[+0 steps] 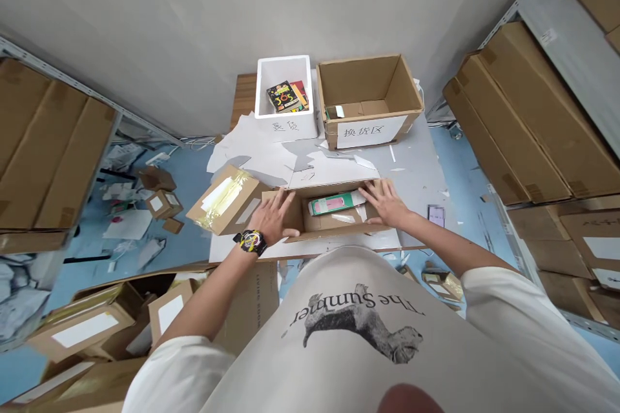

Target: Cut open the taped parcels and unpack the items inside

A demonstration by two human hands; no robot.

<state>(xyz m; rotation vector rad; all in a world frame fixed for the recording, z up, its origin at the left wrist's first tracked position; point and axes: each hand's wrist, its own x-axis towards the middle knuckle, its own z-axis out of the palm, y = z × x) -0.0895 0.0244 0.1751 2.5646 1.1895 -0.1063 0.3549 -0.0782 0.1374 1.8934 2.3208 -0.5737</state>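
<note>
An opened cardboard box (329, 224) lies before me at the table's front edge. Inside it is a long green-and-white package with a pink panel (332, 204), plus some white scraps. My left hand (272, 216), with a watch on its wrist, rests on the box's left end, fingers spread and thumb along the near side. At the opposite end, my right hand (386, 204) lies over the flap with its fingers apart. Neither hand has its fingers closed. A taped carton with a white label (227, 199) leans just left of my left hand.
Behind stand a white foam bin (285, 122) with books (285, 97) and a larger open carton (371, 132) with a handwritten sign. Paper scraps litter the table (416, 171). A phone (436, 215) lies at right. Shelves of cartons (523, 116) flank both sides; a big box of parcels (87, 326) sits lower left.
</note>
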